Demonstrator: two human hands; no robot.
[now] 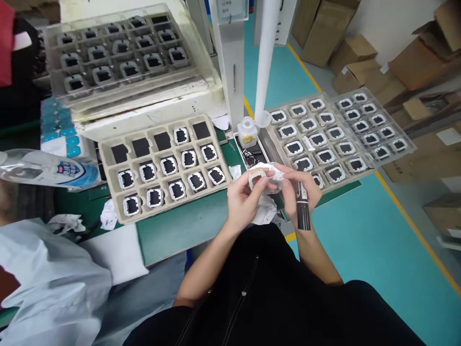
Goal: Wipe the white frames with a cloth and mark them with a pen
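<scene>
Trays of framed parts (163, 168) flank centre frame, where my left hand (242, 202) pinches one small frame (256, 179); right hand (300, 192) grips white cloth (275, 173) and black marker (302, 206). Wiping seems underway; next needs gentle rubbing.

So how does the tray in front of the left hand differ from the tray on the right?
The beige tray is opaque; the clear tray is see-through plastic. The beige tray lies flat on the green bench, while the clear tray overhangs the bench edge above the teal floor. The beige tray has four pockets showing only black squares; the clear tray's visible pockets all hold white-framed parts. Both hold the same small white-framed black parts in rows.
</scene>
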